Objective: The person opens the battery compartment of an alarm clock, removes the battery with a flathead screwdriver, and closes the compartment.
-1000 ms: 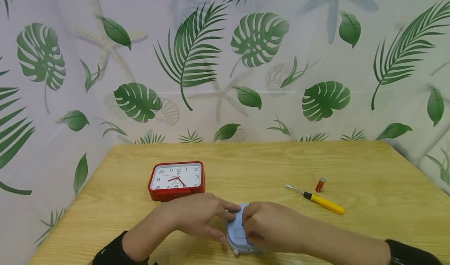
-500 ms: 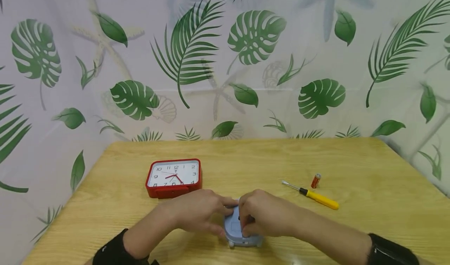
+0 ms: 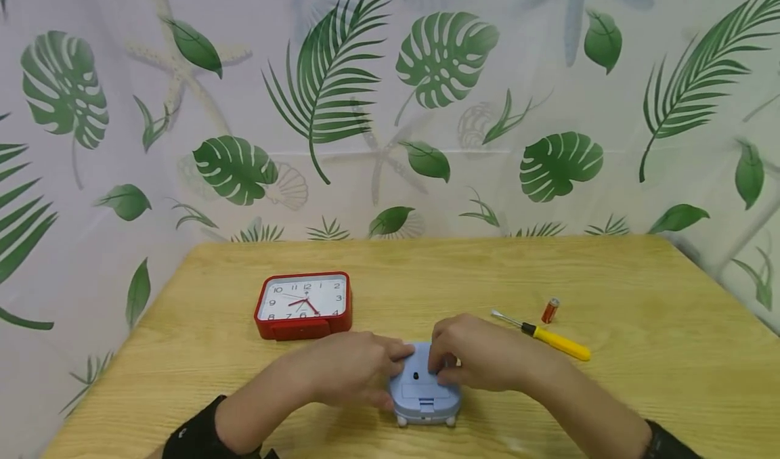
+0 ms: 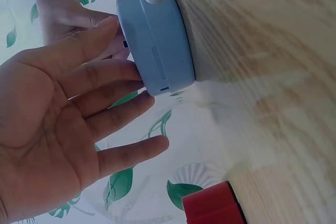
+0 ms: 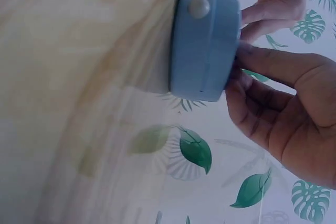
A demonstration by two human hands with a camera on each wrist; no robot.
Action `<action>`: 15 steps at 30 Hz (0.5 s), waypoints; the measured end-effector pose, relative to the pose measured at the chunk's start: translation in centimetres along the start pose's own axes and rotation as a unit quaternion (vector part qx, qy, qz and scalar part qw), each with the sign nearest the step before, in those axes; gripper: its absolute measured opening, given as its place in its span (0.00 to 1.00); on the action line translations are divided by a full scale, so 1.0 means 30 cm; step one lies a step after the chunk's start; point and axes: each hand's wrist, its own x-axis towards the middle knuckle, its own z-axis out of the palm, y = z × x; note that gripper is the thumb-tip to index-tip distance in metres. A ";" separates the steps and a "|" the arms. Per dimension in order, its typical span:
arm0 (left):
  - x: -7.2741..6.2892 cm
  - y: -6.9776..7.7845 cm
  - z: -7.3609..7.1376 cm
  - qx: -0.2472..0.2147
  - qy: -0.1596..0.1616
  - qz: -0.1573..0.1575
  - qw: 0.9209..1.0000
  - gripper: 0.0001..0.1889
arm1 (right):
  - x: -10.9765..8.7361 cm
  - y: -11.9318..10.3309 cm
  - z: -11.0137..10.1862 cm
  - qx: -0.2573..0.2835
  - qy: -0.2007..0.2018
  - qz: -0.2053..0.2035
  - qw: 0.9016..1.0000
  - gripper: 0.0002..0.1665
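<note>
Okay, right hand (image 3: 478, 354): fingers curled, thumb and fingertips bunched close at the raised back of the blue clock (image 3: 407, 399); can't tell if they pinch a part there or just press. Left hand (image 3: 356, 369): fingers fairly straight and spread, tips against the clock's left edge, apparently steadying it.

Clock lies back up on the wooden table (image 3: 426, 269), near edge with two white feet (image 3: 451, 421) toward the person. Black knob (image 3: 416, 376) uncovered between the hands; battery cover (image 3: 411, 390) below it, looks seated, latch (image 3: 426, 405) in plain sight.

Step, as judged: working at the clock's back, right side of it. Next move calls for the left hand keeping the body steady and the right fingertips finding a sure grip on small parts.

Farther out: red clock (image 3: 305, 302) beyond the left hand, yellow screwdriver (image 3: 557, 342) and upright-ish battery (image 3: 550, 311) off right, leaf-print cloth (image 3: 359, 208) behind.
</note>
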 end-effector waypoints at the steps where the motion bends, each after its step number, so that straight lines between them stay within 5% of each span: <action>1: 0.001 0.004 0.006 0.004 0.000 0.001 1.000 0.23 | -0.001 0.001 0.010 -0.010 0.004 0.005 1.000 0.04; 10: -0.006 0.026 0.000 0.031 0.021 0.007 0.999 0.23 | 0.000 -0.004 0.021 -0.038 0.022 0.029 0.999 0.06; 15: -0.012 0.031 0.008 -0.018 0.019 -0.025 0.999 0.27 | 0.000 -0.011 0.027 -0.029 0.000 0.021 0.999 0.07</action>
